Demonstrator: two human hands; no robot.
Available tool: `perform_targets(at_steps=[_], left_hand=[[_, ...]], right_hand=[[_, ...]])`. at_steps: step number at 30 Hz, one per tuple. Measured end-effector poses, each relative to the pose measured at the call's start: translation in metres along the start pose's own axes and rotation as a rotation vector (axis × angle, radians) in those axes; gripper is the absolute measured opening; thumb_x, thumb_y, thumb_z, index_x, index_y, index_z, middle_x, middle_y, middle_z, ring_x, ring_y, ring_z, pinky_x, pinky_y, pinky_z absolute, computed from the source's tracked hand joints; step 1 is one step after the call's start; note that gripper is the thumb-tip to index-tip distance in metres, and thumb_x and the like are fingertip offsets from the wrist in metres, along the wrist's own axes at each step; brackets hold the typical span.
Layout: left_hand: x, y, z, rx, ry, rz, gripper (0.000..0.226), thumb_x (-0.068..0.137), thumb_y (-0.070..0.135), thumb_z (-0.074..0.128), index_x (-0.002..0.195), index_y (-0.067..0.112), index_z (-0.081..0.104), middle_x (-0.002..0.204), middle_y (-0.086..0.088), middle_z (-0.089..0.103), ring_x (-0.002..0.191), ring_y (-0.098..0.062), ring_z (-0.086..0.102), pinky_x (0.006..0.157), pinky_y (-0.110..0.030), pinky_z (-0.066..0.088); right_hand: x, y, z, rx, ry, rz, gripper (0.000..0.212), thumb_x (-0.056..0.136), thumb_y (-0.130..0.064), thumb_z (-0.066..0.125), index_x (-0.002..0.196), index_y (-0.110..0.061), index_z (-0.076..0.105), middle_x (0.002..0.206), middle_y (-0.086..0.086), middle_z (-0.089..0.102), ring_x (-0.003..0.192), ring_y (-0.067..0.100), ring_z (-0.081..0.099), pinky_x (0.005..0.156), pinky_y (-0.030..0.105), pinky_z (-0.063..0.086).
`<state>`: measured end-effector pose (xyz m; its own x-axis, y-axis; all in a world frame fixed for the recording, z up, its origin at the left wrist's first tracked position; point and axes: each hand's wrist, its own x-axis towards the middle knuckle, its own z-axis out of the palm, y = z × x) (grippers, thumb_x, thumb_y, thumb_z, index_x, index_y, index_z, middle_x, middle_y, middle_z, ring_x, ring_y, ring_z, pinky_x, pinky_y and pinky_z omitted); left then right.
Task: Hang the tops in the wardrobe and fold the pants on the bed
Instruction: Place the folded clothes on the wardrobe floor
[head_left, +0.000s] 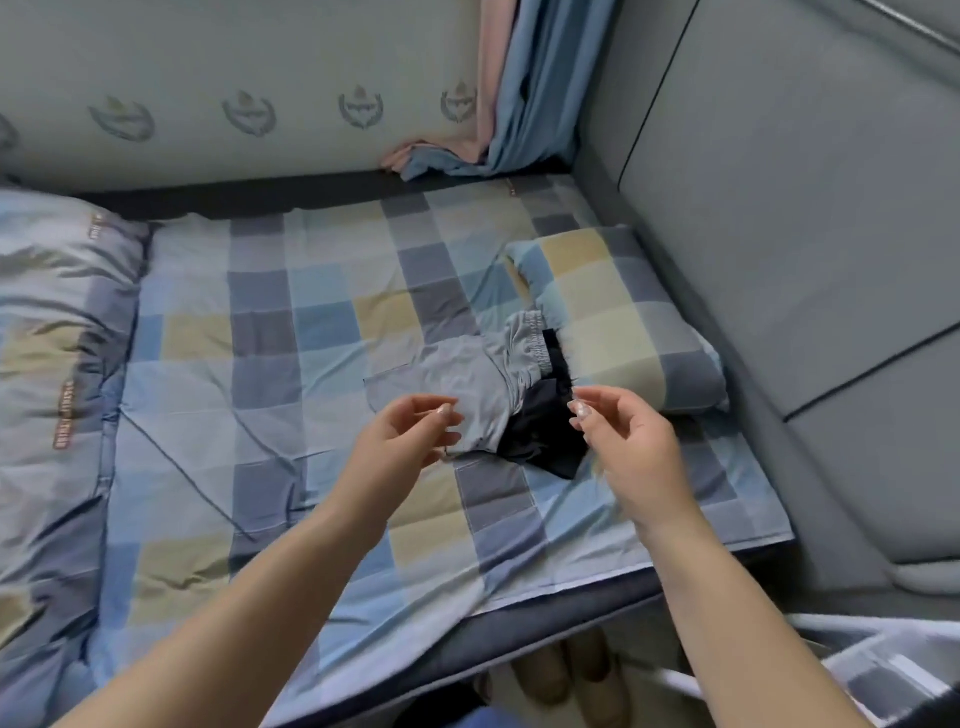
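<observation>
Folded light grey pants (457, 374) with an elastic waistband lie on the checked bed sheet (291, 322), beside the pillow. A dark navy garment (545, 436) lies folded just right of them and partly under them. My left hand (410, 441) hovers over the near left corner of the grey pants, fingers loosely curled and holding nothing. My right hand (623, 441) hovers at the right edge of the navy garment, fingers relaxed and empty. Neither hand grips any cloth.
A checked pillow (623, 322) lies against the grey padded headboard (779, 208) at right. A rolled quilt (57, 364) fills the left side. Pink and blue curtains (514, 88) hang at the back wall. The bed's near edge (519, 623) runs below my arms.
</observation>
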<state>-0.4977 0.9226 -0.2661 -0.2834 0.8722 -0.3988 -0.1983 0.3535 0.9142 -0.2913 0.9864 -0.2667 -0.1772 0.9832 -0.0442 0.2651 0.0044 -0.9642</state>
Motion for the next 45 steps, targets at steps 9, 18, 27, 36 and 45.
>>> perform_targets(at_steps=[9, 18, 27, 36, 45], left_hand=[[0.158, -0.041, 0.030, 0.176, -0.061, -0.081, 0.012, 0.096, 0.017, 0.054, 0.096, 0.020, 0.065, 0.092, 0.003, 0.071, 0.081, -0.010, 0.065, 0.076, -0.026, 0.047], [0.335, -0.139, 0.071, 0.940, -0.286, -0.091, 0.021, 0.092, 0.035, 0.055, 0.113, 0.030, 0.060, 0.104, 0.012, 0.062, 0.094, -0.009, 0.062, 0.077, -0.021, 0.050], [0.465, -0.191, 0.146, 1.358, -0.404, 0.052, 0.043, 0.093, 0.041, 0.053, 0.132, 0.025, 0.050, 0.135, 0.003, 0.053, 0.119, -0.018, 0.053, 0.096, -0.028, 0.043], [0.537, -0.237, 0.160, 1.923, -0.451, 0.430, 0.071, 0.094, 0.022, 0.051, 0.150, 0.033, 0.010, 0.160, -0.004, 0.004, 0.146, -0.026, 0.008, 0.112, -0.042, 0.027], [0.520, -0.247, 0.165, 2.328, -0.586, 0.963, 0.031, 0.095, 0.021, 0.043, 0.124, 0.023, 0.056, 0.159, -0.007, 0.015, 0.146, -0.029, -0.013, 0.112, -0.055, -0.017]], right_hand=[[0.114, 0.110, 0.004, -0.140, 0.027, 0.141, 0.019, 0.090, -0.017, 0.062, 0.087, -0.035, 0.065, 0.085, -0.015, 0.069, 0.084, -0.001, 0.064, 0.073, 0.012, 0.047], [0.237, 0.270, 0.023, -0.302, -0.066, 0.223, 0.012, 0.089, -0.021, 0.062, 0.095, -0.030, 0.061, 0.096, -0.008, 0.065, 0.086, 0.004, 0.060, 0.073, 0.011, 0.042], [0.350, 0.389, 0.031, -0.444, -0.161, 0.278, 0.047, 0.089, -0.030, 0.060, 0.132, -0.015, 0.052, 0.133, 0.003, 0.051, 0.117, 0.018, 0.053, 0.098, 0.032, 0.043], [0.385, 0.471, 0.068, -0.279, -0.107, 0.389, 0.083, 0.082, -0.035, 0.069, 0.148, -0.014, 0.024, 0.147, 0.008, 0.033, 0.124, 0.021, 0.046, 0.097, 0.028, 0.039], [0.342, 0.456, 0.083, -0.693, -0.104, -0.020, 0.012, 0.091, -0.026, 0.055, 0.103, -0.023, 0.057, 0.102, -0.002, 0.062, 0.100, 0.025, 0.056, 0.091, 0.044, 0.043]])
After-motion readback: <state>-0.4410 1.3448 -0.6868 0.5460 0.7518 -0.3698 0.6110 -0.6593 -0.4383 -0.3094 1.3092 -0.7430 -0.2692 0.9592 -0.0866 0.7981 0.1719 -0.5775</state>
